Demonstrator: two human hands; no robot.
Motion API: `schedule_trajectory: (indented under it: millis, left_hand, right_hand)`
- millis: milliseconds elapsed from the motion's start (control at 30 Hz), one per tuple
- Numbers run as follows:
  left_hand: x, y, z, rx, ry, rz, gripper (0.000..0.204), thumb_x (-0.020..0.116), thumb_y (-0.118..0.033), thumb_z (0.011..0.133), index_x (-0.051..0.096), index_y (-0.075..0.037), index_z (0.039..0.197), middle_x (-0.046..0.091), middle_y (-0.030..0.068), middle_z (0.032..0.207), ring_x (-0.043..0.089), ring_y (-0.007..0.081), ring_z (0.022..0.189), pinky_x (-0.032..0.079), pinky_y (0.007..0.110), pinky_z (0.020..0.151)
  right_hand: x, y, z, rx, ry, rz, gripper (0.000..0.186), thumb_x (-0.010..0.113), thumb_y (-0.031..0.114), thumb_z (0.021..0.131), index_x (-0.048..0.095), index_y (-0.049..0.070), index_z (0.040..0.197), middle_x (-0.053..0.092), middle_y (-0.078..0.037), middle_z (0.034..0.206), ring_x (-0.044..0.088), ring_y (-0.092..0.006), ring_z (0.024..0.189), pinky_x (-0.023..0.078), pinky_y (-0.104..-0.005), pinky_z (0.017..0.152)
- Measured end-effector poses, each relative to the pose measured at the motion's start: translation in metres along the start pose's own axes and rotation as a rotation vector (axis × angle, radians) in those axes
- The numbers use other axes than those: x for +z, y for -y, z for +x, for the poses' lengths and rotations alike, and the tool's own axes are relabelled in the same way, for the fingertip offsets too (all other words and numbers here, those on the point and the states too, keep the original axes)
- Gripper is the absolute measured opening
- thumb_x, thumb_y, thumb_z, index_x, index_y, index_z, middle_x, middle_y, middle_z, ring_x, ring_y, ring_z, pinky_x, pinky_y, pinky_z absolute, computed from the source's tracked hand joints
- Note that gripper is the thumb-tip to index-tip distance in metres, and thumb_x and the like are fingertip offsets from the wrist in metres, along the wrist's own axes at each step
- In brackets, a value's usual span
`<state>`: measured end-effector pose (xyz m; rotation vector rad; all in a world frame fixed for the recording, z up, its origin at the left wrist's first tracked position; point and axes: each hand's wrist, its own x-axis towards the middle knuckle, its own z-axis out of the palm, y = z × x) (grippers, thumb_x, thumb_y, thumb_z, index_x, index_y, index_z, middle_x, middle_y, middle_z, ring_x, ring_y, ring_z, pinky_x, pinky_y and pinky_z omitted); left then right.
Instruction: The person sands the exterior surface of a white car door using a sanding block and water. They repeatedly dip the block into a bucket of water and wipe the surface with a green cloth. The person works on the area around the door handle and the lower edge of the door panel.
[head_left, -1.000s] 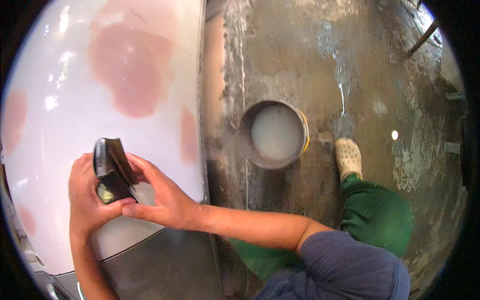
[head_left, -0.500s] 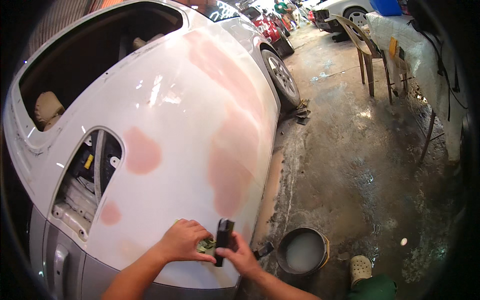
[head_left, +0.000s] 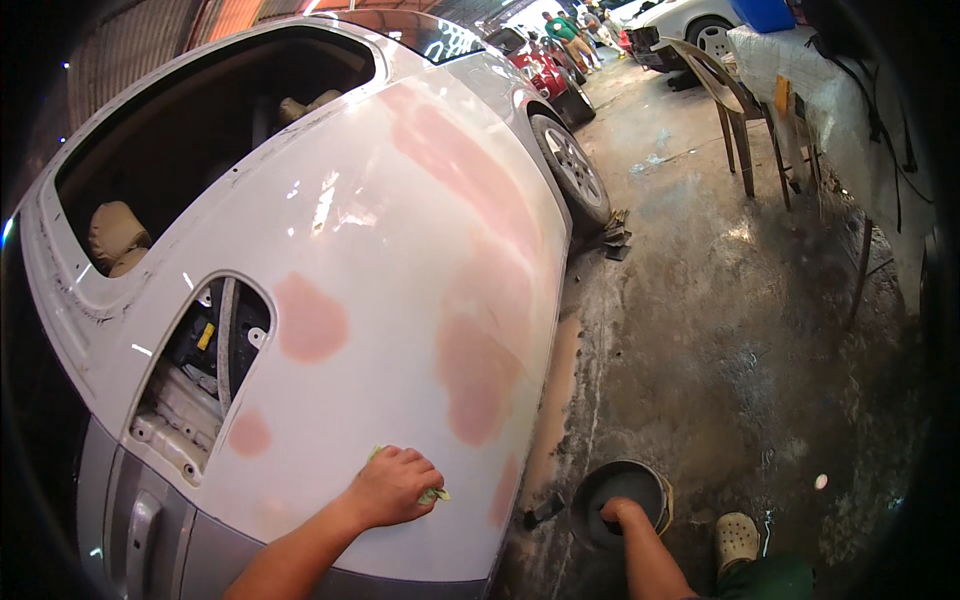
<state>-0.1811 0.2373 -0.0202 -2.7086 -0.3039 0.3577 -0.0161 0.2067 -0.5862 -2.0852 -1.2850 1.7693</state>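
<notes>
My left hand is closed around a crumpled yellow-green cloth, whose edges stick out past the fingers. It rests on the lower part of a pale car body panel marked with pinkish patches. My right hand reaches down into a dark round bucket holding greyish water. Its fingers are hidden inside, so whether they hold anything does not show. The black block seen before is out of sight. A small dark object lies on the floor just left of the bucket.
An opening in the panel shows bare metal and wiring. A wheel stands farther along the car. At the right are a plastic chair and a covered table. My clog-shod foot is beside the bucket. People stand far back.
My right hand has left the space beside my left hand, where it held a black block, and gone down into the bucket. My left hand has turned palm-down onto the panel with the cloth.
</notes>
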Motion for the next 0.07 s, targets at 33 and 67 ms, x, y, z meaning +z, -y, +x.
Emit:
schedule_trajectory:
  millis: [33, 67]
  left_hand:
    - [0.001, 0.001, 0.001, 0.007, -0.004, 0.007, 0.014, 0.077, -0.022, 0.078, 0.069, -0.018, 0.088, 0.071, -0.0018, 0.091, 0.066, 0.0196, 0.093, 0.05, 0.039, 0.081]
    - [0.001, 0.002, 0.0, 0.012, -0.01, 0.014, 0.014, 0.077, -0.023, 0.078, 0.069, -0.018, 0.088, 0.071, -0.0017, 0.091, 0.066, 0.0197, 0.093, 0.05, 0.039, 0.081]
  right_hand:
    - [0.014, -0.011, 0.033, 0.044, 0.012, 0.016, 0.039, 0.056, 0.029, 0.099, 0.072, 0.007, 0.128, 0.065, -0.018, 0.138, 0.064, -0.037, 0.123, 0.05, -0.0518, 0.101]
    - [0.024, -0.027, 0.058, 0.001, 0.012, -0.101, 0.038, 0.063, 0.028, 0.097, 0.073, 0.009, 0.128, 0.065, -0.017, 0.138, 0.063, -0.0361, 0.126, 0.05, -0.0522, 0.102]
